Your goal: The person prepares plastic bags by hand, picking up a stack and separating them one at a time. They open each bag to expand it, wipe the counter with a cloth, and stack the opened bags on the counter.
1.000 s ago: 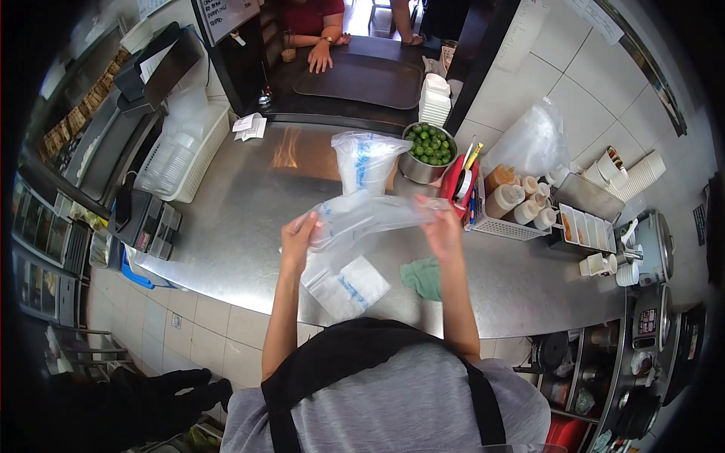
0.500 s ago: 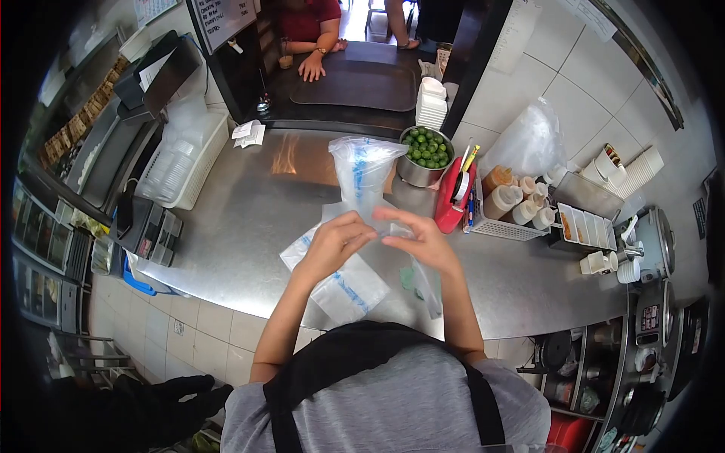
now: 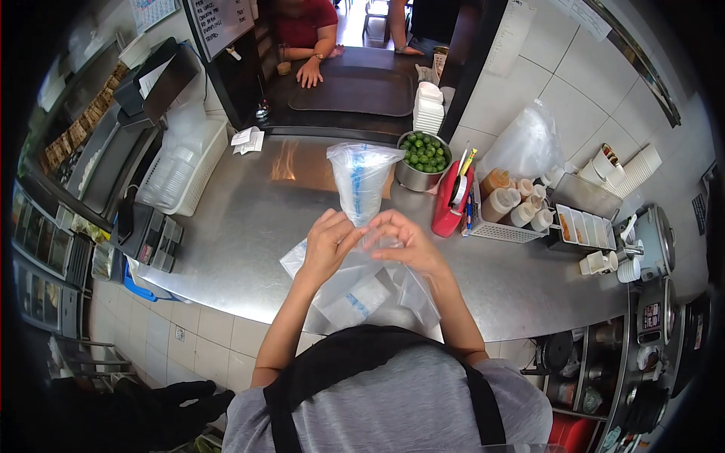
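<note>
Fingers of left hand [image 3: 325, 245] and right hand [image 3: 408, 249] clamp the mouth of a clear plastic bag [image 3: 355, 291], drooping toward 6 o'clock over the worktop [image 3: 249, 219]. Likely light, limp, slippery: pinch the rim.

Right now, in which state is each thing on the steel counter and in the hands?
Left hand, pinching the thin clear plastic bag.
Right hand, pinching the same bag.
Tall clear blue-printed bag, standing upright.
Round metal bowl, filled with green limes.
White squeeze bottles, upright, capped.
</note>
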`<action>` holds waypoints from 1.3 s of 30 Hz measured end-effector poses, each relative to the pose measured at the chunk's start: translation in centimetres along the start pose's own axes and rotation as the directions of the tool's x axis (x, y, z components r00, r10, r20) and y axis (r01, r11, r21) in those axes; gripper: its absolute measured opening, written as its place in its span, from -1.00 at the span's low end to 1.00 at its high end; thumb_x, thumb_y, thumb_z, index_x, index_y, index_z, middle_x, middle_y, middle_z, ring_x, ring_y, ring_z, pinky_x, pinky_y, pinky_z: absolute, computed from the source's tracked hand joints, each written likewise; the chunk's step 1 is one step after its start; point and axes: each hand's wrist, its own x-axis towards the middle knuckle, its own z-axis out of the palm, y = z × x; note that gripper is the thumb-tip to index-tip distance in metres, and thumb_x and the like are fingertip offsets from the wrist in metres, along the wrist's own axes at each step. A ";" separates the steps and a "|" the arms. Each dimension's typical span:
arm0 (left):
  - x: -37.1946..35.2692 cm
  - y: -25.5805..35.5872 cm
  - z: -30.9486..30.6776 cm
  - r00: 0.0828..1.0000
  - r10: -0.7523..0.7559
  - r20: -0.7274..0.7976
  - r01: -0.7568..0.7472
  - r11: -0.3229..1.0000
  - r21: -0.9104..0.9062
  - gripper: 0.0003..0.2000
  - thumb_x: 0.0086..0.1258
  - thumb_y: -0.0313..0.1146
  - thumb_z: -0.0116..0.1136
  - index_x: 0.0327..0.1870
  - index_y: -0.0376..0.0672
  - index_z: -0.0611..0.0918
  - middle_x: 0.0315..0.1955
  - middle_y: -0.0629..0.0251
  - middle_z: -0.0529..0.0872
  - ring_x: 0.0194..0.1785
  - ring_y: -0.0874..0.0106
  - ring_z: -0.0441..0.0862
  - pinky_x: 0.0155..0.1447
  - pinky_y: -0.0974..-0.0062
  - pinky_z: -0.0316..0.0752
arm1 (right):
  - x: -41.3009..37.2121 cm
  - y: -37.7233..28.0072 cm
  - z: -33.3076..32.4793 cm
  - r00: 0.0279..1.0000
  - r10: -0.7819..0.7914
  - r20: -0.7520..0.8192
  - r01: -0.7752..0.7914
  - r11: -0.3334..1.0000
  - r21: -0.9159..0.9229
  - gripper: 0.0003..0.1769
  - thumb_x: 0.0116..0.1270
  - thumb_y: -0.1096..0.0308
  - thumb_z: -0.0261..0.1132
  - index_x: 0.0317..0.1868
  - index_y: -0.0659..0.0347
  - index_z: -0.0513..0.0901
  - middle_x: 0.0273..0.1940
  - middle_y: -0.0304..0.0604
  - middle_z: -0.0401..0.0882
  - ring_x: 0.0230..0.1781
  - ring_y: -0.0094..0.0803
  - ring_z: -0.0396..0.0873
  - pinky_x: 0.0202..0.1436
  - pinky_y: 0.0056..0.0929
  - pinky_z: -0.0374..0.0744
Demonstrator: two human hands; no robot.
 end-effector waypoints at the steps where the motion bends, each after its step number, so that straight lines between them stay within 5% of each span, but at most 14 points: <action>1: 0.0 0.1 0.2 0.995 -0.098 0.010 0.098 0.980 -0.174 -0.80 0.19 -0.40 0.17 -0.62 -0.26 0.53 -0.67 0.37 0.46 -0.50 0.51 0.36 -0.38 0.54 0.27 | -0.1 0.0 -0.3 0.988 0.106 0.111 -0.102 0.994 -0.035 -0.70 0.03 0.55 0.35 -0.17 0.31 0.55 -0.32 -0.20 0.58 -0.27 -0.56 0.52 -0.18 -0.62 0.47; 3: -0.4 0.1 0.7 0.957 -0.278 0.080 0.281 0.823 -0.494 -0.75 0.26 -0.40 0.12 -0.63 -0.24 0.49 -0.72 0.47 0.40 -0.53 0.59 0.32 -0.40 0.65 0.26 | -0.6 0.4 -1.8 0.895 0.317 0.314 -0.288 0.948 -0.138 -0.75 0.03 0.56 0.34 -0.22 0.31 0.57 -0.34 -0.18 0.59 -0.31 -0.58 0.53 -0.21 -0.63 0.47; 6: -0.8 0.2 -0.1 0.830 -0.324 0.455 0.429 -0.151 -0.891 -0.77 0.35 -0.35 -0.01 -0.54 -0.21 0.49 -0.72 0.49 0.39 -0.60 0.68 0.32 -0.49 0.72 0.28 | -1.2 0.9 -3.5 0.824 0.348 0.448 -0.270 0.935 -0.231 -0.89 0.13 0.42 0.30 -0.36 0.27 0.59 -0.43 -0.26 0.56 -0.44 -0.65 0.47 -0.37 -0.66 0.42; 9: -1.5 -1.0 -0.3 0.665 -0.194 0.721 0.717 -0.105 -0.689 -0.81 0.36 -0.32 -0.02 -0.45 -0.19 0.51 -0.71 0.49 0.40 -0.67 0.71 0.31 -0.60 0.72 0.27 | -1.5 2.3 -6.4 0.987 0.113 0.115 -0.114 0.993 0.007 -0.79 0.22 0.29 0.23 -0.43 0.28 0.58 -0.56 -0.33 0.51 -0.57 -0.67 0.39 -0.52 -0.67 0.32; 12: -1.3 0.6 0.6 0.496 -0.287 0.819 0.864 0.071 -0.498 -0.79 0.35 -0.28 0.01 -0.42 -0.22 0.53 -0.65 0.42 0.49 -0.70 0.68 0.34 -0.60 0.70 0.29 | -1.2 2.4 -6.2 0.979 0.096 0.177 -0.118 0.986 0.117 -0.69 0.27 0.17 0.15 -0.45 0.25 0.58 -0.62 -0.36 0.48 -0.64 -0.68 0.33 -0.59 -0.67 0.27; 15: 0.6 -3.0 -1.2 0.659 0.118 0.743 0.734 0.113 -0.669 -0.78 0.32 -0.25 0.06 -0.38 -0.24 0.56 -0.61 0.47 0.52 -0.62 0.71 0.40 -0.53 0.73 0.34 | -0.5 2.4 -8.6 0.932 0.025 0.361 -0.013 0.999 -0.037 -0.67 0.28 0.14 0.14 -0.45 0.24 0.57 -0.59 -0.35 0.49 -0.60 -0.69 0.37 -0.57 -0.69 0.29; 20: 7.1 -3.6 -1.4 0.860 -0.329 0.391 0.510 0.519 -0.685 -0.90 0.23 -0.38 0.14 -0.38 -0.22 0.57 -0.53 0.47 0.57 -0.46 0.67 0.48 -0.41 0.71 0.40 | 4.5 -1.1 -8.4 0.966 -0.114 -0.234 0.121 0.993 0.014 -0.77 0.30 0.23 0.13 -0.37 0.23 0.53 -0.42 -0.36 0.51 -0.45 -0.66 0.42 -0.44 -0.70 0.37; 24: 10.1 -9.5 1.3 0.968 -0.248 0.043 0.234 0.823 -0.518 -0.94 0.22 -0.44 0.07 -0.33 -0.19 0.54 -0.51 0.46 0.55 -0.48 0.69 0.46 -0.41 0.70 0.40 | 11.1 0.5 -7.8 0.872 -0.367 -0.325 0.300 0.924 -0.238 -0.89 0.26 0.42 0.10 -0.26 0.23 0.53 -0.40 -0.33 0.52 -0.38 -0.60 0.45 -0.38 -0.58 0.44; 26: 9.9 -15.4 5.1 0.984 -0.073 -0.161 0.020 0.950 -0.310 -0.94 0.20 -0.43 0.03 -0.34 -0.18 0.49 -0.52 0.36 0.57 -0.53 0.65 0.46 -0.54 0.67 0.36 | 11.8 2.0 -6.7 0.878 -0.179 -0.444 0.237 0.968 0.078 -0.85 0.25 0.46 0.08 -0.20 0.24 0.52 -0.37 -0.28 0.53 -0.37 -0.54 0.48 -0.35 -0.54 0.46; 27: 9.8 -15.2 5.0 0.950 -0.308 -0.053 0.248 0.845 -0.473 -0.94 0.21 -0.44 0.01 -0.33 -0.17 0.48 -0.53 0.34 0.57 -0.57 0.64 0.44 -0.60 0.65 0.31 | 12.0 2.7 -6.5 0.875 -0.071 -0.480 0.208 0.949 0.239 -0.82 0.24 0.47 0.08 -0.16 0.24 0.52 -0.36 -0.26 0.54 -0.36 -0.51 0.50 -0.34 -0.52 0.47; 29: 9.1 -14.0 4.8 0.713 -0.649 0.265 0.626 0.419 -0.658 -0.92 0.21 -0.45 -0.03 -0.29 -0.16 0.44 -0.55 0.29 0.56 -0.66 0.63 0.40 -0.71 0.61 0.21 | 13.4 4.6 -8.1 0.865 0.094 -0.492 -0.118 0.993 -0.018 -0.77 0.23 0.46 0.07 -0.10 0.24 0.51 -0.33 -0.22 0.55 -0.33 -0.44 0.52 -0.30 -0.50 0.49; 30: 8.3 -13.2 5.4 0.676 -0.699 0.233 0.639 0.399 -0.658 -0.84 0.20 -0.47 -0.06 -0.20 -0.17 0.42 -0.58 0.30 0.52 -0.73 0.61 0.34 -0.79 0.58 0.07 | 13.7 6.4 -9.1 0.840 0.177 -0.513 -0.286 0.948 -0.142 -0.75 0.23 0.45 0.06 -0.08 0.24 0.51 -0.32 -0.20 0.56 -0.31 -0.40 0.54 -0.29 -0.49 0.50; 33: 3.2 -16.0 10.0 0.560 -0.785 0.265 0.792 0.413 -0.450 -0.82 0.24 -0.41 -0.05 -0.15 -0.19 0.42 -0.60 0.30 0.50 -0.68 0.58 0.39 -0.72 0.57 0.20 | 14.0 15.5 -13.4 0.799 -0.210 -0.563 -0.283 0.695 -0.661 -0.72 0.22 0.28 0.09 -0.18 0.32 0.50 -0.34 0.04 0.58 -0.31 -0.22 0.56 -0.27 -0.39 0.48; 39: 1.2 -17.9 12.5 0.681 -0.730 -0.053 0.622 0.615 -0.485 -0.72 0.30 -0.31 -0.03 -0.06 -0.27 0.38 -0.43 0.09 0.51 -0.52 0.37 0.48 -0.47 0.48 0.38 | 11.6 17.7 -14.4 0.764 -0.234 -0.601 -0.173 0.824 -0.540 -0.70 0.20 0.21 0.12 -0.31 0.34 0.50 -0.42 0.04 0.58 -0.37 -0.16 0.56 -0.29 -0.29 0.45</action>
